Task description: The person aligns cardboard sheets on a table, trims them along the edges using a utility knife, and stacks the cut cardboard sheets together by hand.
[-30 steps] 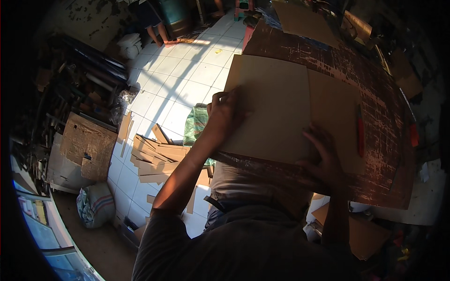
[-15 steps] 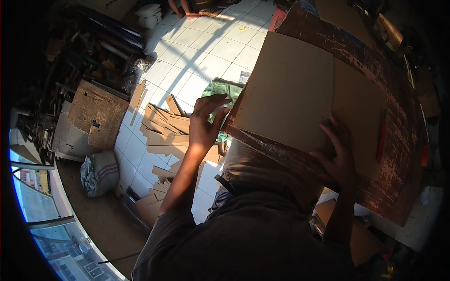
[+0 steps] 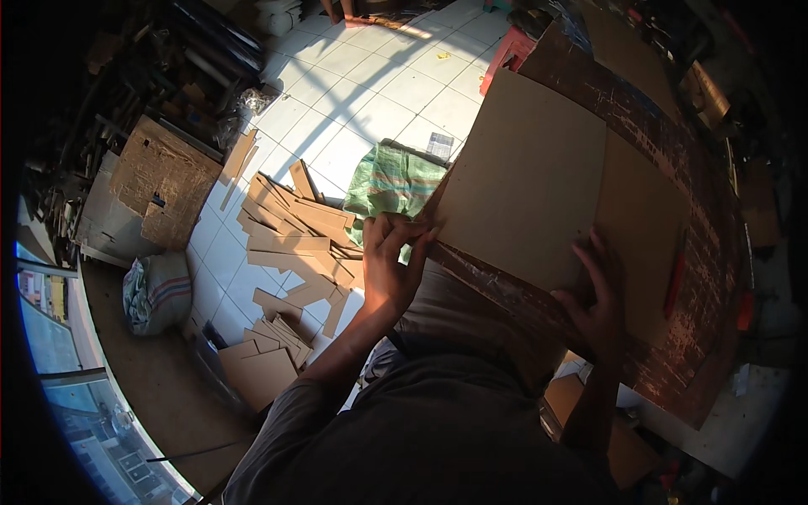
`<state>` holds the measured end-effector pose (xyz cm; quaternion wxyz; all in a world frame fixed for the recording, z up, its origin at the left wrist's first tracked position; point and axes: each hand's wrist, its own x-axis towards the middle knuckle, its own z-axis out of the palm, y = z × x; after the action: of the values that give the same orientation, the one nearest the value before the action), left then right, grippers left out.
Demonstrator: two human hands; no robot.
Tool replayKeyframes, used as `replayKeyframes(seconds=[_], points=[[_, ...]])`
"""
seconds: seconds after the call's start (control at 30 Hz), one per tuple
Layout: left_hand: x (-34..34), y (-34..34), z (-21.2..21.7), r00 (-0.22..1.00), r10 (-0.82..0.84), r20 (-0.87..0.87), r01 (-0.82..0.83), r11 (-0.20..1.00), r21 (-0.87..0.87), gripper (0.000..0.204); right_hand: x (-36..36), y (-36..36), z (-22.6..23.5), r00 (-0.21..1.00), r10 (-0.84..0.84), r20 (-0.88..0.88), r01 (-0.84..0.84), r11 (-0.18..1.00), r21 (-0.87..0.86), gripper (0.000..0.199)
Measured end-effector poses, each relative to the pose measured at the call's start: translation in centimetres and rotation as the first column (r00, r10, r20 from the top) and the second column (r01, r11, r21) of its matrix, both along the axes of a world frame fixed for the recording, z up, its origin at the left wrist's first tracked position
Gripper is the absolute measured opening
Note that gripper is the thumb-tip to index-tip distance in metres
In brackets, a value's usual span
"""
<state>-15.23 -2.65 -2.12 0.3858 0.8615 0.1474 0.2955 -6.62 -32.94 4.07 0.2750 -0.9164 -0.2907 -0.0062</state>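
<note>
A grey-brown cardboard sheet lies on the worn brown board in front of me, over a second, browner cardboard sheet. My left hand is at the near left corner of the upper sheet, thumb and fingers closed on its edge. The fingertips there are partly in shadow. My right hand rests on the cardboard near its lower right side, fingers apart and holding nothing. A slim red tool lies to the right of that hand.
Cut cardboard strips are heaped on the white tiled floor at the left, beside a green woven sack. A red stool stands beyond the board. Further left are a stuffed sack and a worn panel. Another person's feet show at the far edge.
My left hand has moved from just off the board onto the cardboard sheet's left corner and closed there. My right hand stays on the cardboard. The view has shifted slightly.
</note>
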Motion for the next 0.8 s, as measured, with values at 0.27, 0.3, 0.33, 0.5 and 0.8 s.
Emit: replayKeyframes(seconds=[0.27, 0.3, 0.33, 0.5, 0.8], points=[[0.1, 0.3, 0.0, 1.000, -0.025, -0.019, 0.024, 0.997, -0.074, 0.010, -0.7, 0.2, -0.2, 0.998, 0.002, 0.059, 0.000, 0.999, -0.032, 0.066], [0.1, 0.3, 0.2, 1.000, -0.017, -0.016, 0.015, 0.996, -0.088, 0.009, -0.9, 0.3, -0.2, 0.997, 0.004, 0.075, -0.002, 0.999, -0.034, 0.065], [0.1, 0.3, 0.3, 1.000, -0.023, -0.011, 0.022, 0.996, -0.091, 0.009, -1.1, 0.4, -0.1, 0.997, -0.001, 0.080, 0.004, 0.999, -0.037, 0.065], [0.7, 1.4, 0.6, 0.995, -0.103, 0.007, 0.103, 0.991, -0.086, 0.007, -1.6, 0.5, -0.2, 0.992, -0.017, 0.121, 0.023, 0.998, -0.054, 0.063], [12.6, 4.9, 4.2, 0.919, -0.370, -0.135, 0.353, 0.926, -0.135, 0.036, -1.5, 0.1, -1.1, 0.990, -0.056, 0.131, 0.062, 0.997, -0.046, 0.060]])
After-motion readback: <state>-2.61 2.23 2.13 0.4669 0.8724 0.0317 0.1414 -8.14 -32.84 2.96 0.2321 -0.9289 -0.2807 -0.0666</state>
